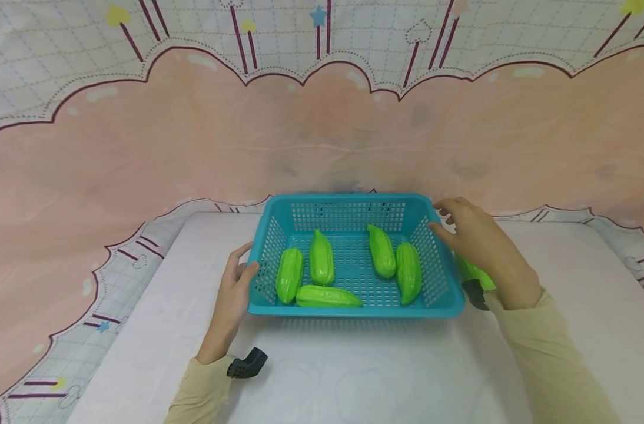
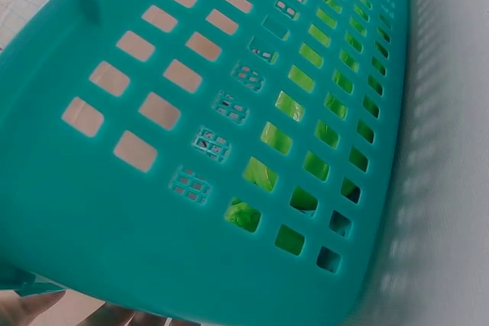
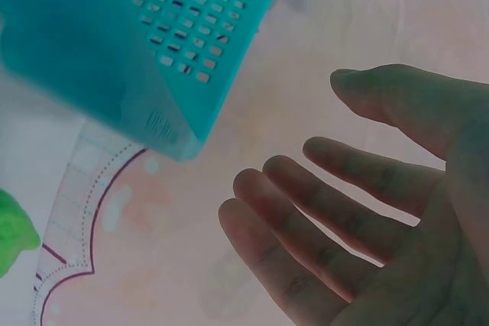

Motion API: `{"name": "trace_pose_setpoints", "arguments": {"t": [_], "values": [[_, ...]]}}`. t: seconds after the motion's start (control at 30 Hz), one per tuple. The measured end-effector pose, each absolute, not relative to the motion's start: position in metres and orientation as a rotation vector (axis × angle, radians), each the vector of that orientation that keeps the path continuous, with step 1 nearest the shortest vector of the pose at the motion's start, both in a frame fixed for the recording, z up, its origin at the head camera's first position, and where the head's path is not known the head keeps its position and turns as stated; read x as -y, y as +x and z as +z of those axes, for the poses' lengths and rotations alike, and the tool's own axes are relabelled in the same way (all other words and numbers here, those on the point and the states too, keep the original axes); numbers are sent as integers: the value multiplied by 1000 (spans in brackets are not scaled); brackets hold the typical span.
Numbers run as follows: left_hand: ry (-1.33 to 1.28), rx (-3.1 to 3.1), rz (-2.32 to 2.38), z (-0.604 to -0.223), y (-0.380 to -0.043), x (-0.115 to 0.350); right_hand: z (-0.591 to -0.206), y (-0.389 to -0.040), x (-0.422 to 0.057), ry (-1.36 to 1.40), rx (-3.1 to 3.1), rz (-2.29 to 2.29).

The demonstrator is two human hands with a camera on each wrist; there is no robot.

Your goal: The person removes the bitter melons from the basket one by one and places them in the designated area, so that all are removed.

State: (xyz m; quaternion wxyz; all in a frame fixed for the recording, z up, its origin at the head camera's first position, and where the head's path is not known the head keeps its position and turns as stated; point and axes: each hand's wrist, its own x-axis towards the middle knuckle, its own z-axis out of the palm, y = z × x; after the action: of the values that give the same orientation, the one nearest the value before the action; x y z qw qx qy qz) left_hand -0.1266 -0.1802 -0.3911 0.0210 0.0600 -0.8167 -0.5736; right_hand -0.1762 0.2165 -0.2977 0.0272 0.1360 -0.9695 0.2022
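Note:
A turquoise plastic basket (image 1: 354, 313) with perforated walls stands on the table. Several bright green, ridged, gourd-like vegetables (image 1: 322, 259) lie inside it. At the basket's left side, my left hand (image 1: 234, 288) grips the rim, its thumb over the edge; in the left wrist view its fingertips (image 2: 114, 314) show below the rim, partly hidden. My right hand (image 1: 467, 232) is beside the basket's right rim, fingers spread and loosely bent, holding nothing. In the right wrist view, a gap separates these fingers (image 3: 298, 219) from the basket. Another green vegetable (image 1: 475, 272) lies outside, partly hidden by my right forearm.
A white cover (image 1: 322, 371) lies over the table. Behind the basket hangs a pink cloth (image 1: 327, 135) with a scalloped cloud pattern. Dark wrist devices (image 1: 248, 363) sit at both cuffs.

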Motion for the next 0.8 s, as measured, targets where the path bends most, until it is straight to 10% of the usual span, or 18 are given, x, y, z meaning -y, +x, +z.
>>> {"name": "trace_pose_setpoints", "arguments": {"t": [0.8], "values": [[217,2548,-1761,-389,-127,178,-314,-195,-188,580,3006,631]]}}
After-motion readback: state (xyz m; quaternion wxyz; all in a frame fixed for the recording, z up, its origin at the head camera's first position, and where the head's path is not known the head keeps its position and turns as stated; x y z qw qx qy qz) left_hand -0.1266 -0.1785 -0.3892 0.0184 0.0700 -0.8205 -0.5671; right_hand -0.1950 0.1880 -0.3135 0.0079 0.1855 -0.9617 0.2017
